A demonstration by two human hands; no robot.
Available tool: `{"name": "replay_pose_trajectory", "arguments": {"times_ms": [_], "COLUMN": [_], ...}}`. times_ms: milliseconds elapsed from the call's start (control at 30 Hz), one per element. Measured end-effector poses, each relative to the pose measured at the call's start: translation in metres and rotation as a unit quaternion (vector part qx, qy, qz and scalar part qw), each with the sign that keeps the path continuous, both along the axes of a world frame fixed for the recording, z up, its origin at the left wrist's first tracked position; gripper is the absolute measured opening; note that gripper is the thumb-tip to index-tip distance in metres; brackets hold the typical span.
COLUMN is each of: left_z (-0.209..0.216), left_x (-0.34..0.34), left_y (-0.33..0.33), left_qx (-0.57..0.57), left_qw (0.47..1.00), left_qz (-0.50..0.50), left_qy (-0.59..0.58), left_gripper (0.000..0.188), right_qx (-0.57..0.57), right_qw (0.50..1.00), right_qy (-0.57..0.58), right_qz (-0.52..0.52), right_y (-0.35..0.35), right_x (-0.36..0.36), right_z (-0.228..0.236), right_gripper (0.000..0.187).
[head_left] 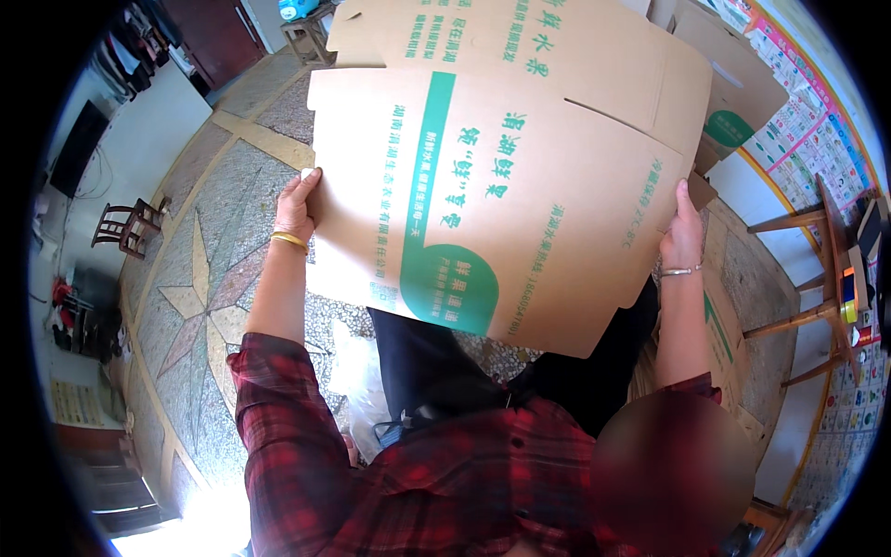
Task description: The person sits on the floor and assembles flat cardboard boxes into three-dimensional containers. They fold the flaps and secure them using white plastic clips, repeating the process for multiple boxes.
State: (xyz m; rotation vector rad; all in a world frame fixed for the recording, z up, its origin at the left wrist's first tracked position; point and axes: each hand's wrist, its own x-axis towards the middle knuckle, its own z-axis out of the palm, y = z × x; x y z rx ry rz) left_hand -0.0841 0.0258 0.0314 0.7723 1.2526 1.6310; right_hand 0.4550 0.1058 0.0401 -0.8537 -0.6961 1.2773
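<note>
Gripping a flattened, green-printed corrugated cardboard carton (557,186) between both hands, holding it broadside above dark trousers (422,348). Pinching its left edge with the left hand (297,204), setting the thumb close to the rim; pinching its right edge with the right hand (683,239), pointing the thumb upward along the printed face and hiding most of the fingers behind the board. Extending the far panels well beyond both hands. Wearing a gold-coloured bangle (289,241) just below the left hand, a silver-coloured bangle (682,271) just below the right, and a red-and-black plaid shirt (483,464) nearer the body. Keeping a translucent white plastic bag (360,371) below and inward of the left hand, and more flattened cardboard (722,330) beside the right forearm. Working over a star-inlaid stone floor (186,269), left of the left hand. Having a wooden chair (125,226) and a wall-mounted television (79,148) farther left, a wooden stool (306,42) beyond the left hand, and a wooden table (832,246) and illustrated wall posters (789,139) right of the right hand.
</note>
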Motion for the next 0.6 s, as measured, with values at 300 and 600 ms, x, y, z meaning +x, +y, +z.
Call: {"name": "replay_pose_trajectory", "arguments": {"times_ms": [300,600], "left_z": [0.01,0.016], "left_x": [0.004,0.005], "left_y": [-0.002,-0.004], "left_qx": [0.002,-0.018], "left_qw": [1.0,0.999], "left_qz": [-0.001,0.004], "left_qy": [0.019,0.047], "left_gripper": [0.025,0.028], "right_qx": [-0.004,0.02], "right_qw": [1.0,1.0], "right_qy": [0.009,-0.002], "right_qz": [-0.009,-0.014], "right_y": [0.0,-0.003], "right_x": [0.001,-0.001], "right_z": [-0.006,-0.009], "right_gripper": [0.042,0.042]}}
